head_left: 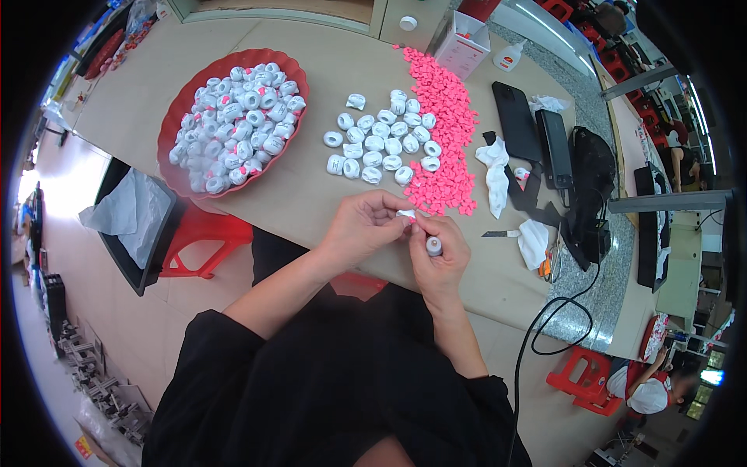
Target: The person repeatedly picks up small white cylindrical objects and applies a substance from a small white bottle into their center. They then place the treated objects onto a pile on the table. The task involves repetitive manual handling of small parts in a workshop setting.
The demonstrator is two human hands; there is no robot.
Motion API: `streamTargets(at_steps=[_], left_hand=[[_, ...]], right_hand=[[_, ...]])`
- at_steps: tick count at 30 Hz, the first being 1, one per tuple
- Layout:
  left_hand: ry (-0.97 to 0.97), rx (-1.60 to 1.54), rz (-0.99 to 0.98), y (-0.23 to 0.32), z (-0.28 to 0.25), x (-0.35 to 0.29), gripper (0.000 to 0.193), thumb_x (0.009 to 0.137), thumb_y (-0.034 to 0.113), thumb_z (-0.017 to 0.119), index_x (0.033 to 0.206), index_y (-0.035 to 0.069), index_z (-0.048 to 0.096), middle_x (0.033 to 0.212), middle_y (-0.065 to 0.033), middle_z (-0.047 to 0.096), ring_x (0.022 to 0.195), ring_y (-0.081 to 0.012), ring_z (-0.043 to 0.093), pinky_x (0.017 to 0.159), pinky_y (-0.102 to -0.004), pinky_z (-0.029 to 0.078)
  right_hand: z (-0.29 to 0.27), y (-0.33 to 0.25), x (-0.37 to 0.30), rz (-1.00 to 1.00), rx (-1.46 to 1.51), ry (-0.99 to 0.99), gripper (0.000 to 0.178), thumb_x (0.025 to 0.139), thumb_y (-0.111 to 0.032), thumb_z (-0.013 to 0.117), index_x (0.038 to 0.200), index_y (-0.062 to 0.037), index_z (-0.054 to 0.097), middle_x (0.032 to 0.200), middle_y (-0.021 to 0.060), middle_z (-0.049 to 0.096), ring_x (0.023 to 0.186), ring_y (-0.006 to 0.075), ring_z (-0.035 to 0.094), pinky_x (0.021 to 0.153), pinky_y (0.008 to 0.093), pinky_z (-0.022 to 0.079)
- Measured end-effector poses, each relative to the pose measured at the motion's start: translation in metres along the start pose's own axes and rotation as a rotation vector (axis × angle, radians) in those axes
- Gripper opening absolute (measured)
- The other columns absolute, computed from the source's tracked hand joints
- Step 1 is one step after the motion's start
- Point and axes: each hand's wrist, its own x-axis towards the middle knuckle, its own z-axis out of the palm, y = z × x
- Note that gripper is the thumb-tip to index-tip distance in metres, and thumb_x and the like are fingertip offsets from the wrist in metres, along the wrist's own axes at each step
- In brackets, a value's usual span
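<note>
My left hand (359, 227) pinches a small white barrel-shaped plastic piece (405, 213) just past the table's near edge. Against it, the fingertips of my right hand (442, 263) meet at a bit of pink. A small white bottle (433, 246) is tucked in the curled fingers of that same hand. Beyond my hands lie several loose white pieces (374, 143), hollow and rounded. To their right spreads a long heap of small pink pieces (442, 101). A red scalloped bowl (173, 124) at the left is piled with white pieces, some showing pink.
A white box (464, 47) and a white squeeze bottle (508, 57) stand at the far right. Nearer are a black phone (513, 121), a black power bank (553, 148), crumpled tissue (495, 175), a craft knife (500, 233) and a black cable (537, 331). A red stool (206, 241) stands at left.
</note>
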Motion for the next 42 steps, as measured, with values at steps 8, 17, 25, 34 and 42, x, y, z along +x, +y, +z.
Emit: streamTargets(at_steps=[8, 17, 25, 34, 42], left_hand=[[-0.025, -0.080, 0.045, 0.002, 0.004, 0.000, 0.019, 0.084, 0.000, 0.056, 0.102, -0.005, 0.055, 0.089, -0.0078, 0.061, 0.078, -0.0110, 0.060, 0.070, -0.0237, 0.050], [0.825, 1.484, 0.864, 0.099, -0.081, -0.021, 0.019, 0.077, 0.004, 0.063, 0.096, 0.003, 0.063, 0.101, -0.0079, 0.059, 0.085, -0.0186, 0.054, 0.074, -0.0298, 0.044], [0.004, 1.823, 0.792, 0.035, -0.031, 0.008, 0.038, 0.070, 0.004, 0.055, 0.107, 0.010, 0.059, 0.108, -0.0068, 0.057, 0.095, -0.0224, 0.050, 0.080, -0.0342, 0.041], [0.034, 0.294, 0.188, 0.031, -0.004, 0.003, 0.030, 0.081, 0.000, 0.057, 0.110, 0.000, 0.055, 0.098, -0.0063, 0.057, 0.079, -0.0138, 0.057, 0.072, -0.0264, 0.046], [-0.048, -0.051, 0.025, 0.002, -0.005, -0.003, 0.029, 0.084, 0.000, 0.056, 0.113, -0.002, 0.049, 0.096, -0.0077, 0.058, 0.085, -0.0137, 0.059, 0.074, -0.0247, 0.048]], right_hand=[[0.001, -0.005, 0.003, 0.051, -0.004, 0.027, 0.013, 0.076, 0.003, 0.061, 0.088, 0.0007, 0.061, 0.076, 0.0083, 0.059, 0.066, 0.0136, 0.056, 0.059, 0.0248, 0.044], [-0.012, 0.005, 0.002, 0.416, 0.579, 0.184, 0.025, 0.084, -0.011, 0.055, 0.105, -0.0010, 0.044, 0.083, 0.0052, 0.052, 0.067, 0.0108, 0.051, 0.059, 0.0221, 0.043], [-0.018, -0.011, 0.003, 0.582, 0.613, 0.123, 0.028, 0.087, -0.012, 0.054, 0.110, 0.0036, 0.049, 0.086, 0.0074, 0.054, 0.070, 0.0146, 0.058, 0.056, 0.0257, 0.046], [-0.043, -0.010, 0.014, 0.318, 0.520, 0.263, 0.028, 0.081, -0.007, 0.062, 0.106, 0.0009, 0.053, 0.096, 0.0074, 0.054, 0.080, 0.0145, 0.055, 0.061, 0.0236, 0.043], [-0.029, -0.002, 0.019, 0.236, 0.697, 0.184, 0.025, 0.083, -0.011, 0.061, 0.102, 0.0001, 0.049, 0.096, 0.0108, 0.053, 0.076, 0.0155, 0.053, 0.060, 0.0275, 0.044]])
